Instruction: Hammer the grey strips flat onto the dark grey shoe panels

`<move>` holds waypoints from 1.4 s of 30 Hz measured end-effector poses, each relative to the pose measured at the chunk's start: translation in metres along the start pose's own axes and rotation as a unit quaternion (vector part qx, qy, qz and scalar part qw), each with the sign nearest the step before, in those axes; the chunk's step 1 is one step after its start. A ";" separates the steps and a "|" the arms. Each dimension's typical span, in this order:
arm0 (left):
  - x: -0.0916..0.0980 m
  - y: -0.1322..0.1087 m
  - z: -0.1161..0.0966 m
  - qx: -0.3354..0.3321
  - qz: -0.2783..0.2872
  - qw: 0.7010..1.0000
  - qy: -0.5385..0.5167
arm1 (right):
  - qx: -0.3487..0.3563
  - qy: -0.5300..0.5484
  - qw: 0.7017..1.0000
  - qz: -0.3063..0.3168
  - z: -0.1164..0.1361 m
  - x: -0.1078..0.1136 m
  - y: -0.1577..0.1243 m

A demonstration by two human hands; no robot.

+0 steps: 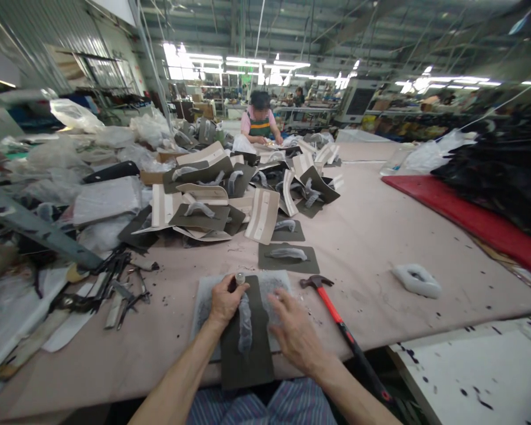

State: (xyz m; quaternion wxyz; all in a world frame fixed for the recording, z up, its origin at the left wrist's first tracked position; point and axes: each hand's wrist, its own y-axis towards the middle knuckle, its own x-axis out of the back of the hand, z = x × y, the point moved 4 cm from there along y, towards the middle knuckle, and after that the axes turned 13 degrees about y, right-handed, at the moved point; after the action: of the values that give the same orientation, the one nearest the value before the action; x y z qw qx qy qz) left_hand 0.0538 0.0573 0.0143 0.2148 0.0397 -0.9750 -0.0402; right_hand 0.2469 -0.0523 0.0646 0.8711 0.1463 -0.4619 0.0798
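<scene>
Observed at the near edge of the table (380, 236): a dark olive rectangular sheet piece (256, 354) lies between both hands on a pale grey work pad (277, 282), with a grey translucent strip (245, 330) running along its middle. The left hand (223, 301) is clenched around a small white-topped cylindrical tool (239, 277), set at the far end of the strip. The right hand (294, 330) is released, fingers spread flat on the sheet's right edge. The sheet looks thin, light and bendable, so it is best gripped by its bare edges, clear of the strip. A red-and-black-handled hammer (336, 316) lies just right of the right hand. Scattered dark metal hand tools (119, 283) crowd the space left of the left hand. A heap of like olive and cream pieces (230, 189) is stacked beyond both hands.
</scene>
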 end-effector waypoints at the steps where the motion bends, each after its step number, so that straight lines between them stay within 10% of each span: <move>1: 0.000 0.002 0.001 0.018 -0.002 1.000 -0.025 | 0.052 0.014 0.998 0.040 0.023 -0.008 0.012; 6: 0.024 0.012 0.003 0.128 -0.087 0.966 -0.205 | 0.140 -0.060 0.980 0.126 0.079 -0.030 0.054; 13: 0.085 0.010 -0.036 0.032 -0.178 0.966 -0.184 | -0.092 -0.074 0.992 0.054 0.063 -0.014 0.069; 23: 0.020 0.002 -0.003 0.056 0.004 0.984 -0.167 | -0.175 0.113 0.978 0.012 0.055 -0.053 0.046; 30: 0.012 0.000 0.016 0.040 0.044 0.990 -0.125 | -0.190 0.293 0.937 0.004 0.053 -0.061 0.040; 37: 0.013 -0.001 0.006 0.036 0.055 0.995 -0.075 | -0.210 0.105 0.960 -0.154 -0.045 -0.006 -0.001; 42: 0.010 -0.002 0.005 0.015 0.058 0.998 -0.023 | -0.307 -0.152 0.936 -0.075 -0.113 0.020 -0.049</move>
State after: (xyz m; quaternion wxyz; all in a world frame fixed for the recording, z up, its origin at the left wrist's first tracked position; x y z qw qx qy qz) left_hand 0.0427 0.0548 0.0139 0.1935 -0.0144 -0.9809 -0.0137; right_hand 0.3597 -0.0613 0.0124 0.7963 -0.0839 -0.5786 -0.1552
